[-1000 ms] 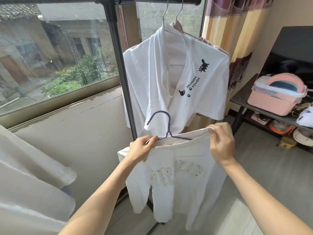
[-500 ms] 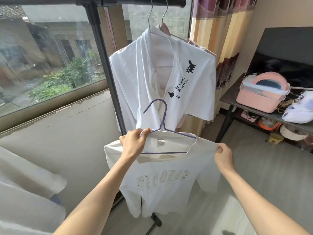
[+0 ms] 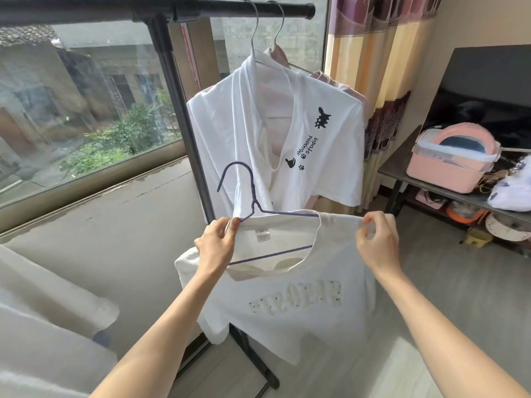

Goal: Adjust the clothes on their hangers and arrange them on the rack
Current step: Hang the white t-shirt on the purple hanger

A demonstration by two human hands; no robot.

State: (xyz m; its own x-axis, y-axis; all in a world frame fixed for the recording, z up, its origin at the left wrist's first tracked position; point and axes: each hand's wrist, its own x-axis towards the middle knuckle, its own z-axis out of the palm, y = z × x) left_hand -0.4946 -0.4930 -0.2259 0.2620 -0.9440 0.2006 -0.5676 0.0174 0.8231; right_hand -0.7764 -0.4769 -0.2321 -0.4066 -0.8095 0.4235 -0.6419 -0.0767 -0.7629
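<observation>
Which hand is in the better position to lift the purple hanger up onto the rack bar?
Left hand: it already grips the purple hanger beside its hook, below the rack bar. The right hand only pinches the shirt shoulder.

The right hand has slid inward along the white T-shirt shoulder from the sleeve end, now pinching it nearer the collar, while the shirt hangs spread wider on the purple hanger.

Both bare forearms reaching forward and up, left hand curled with thumb and fingers pinching at about chest height, right hand level with it (well apart), fingertips bent down in a pinch, wrists slightly raised
</observation>
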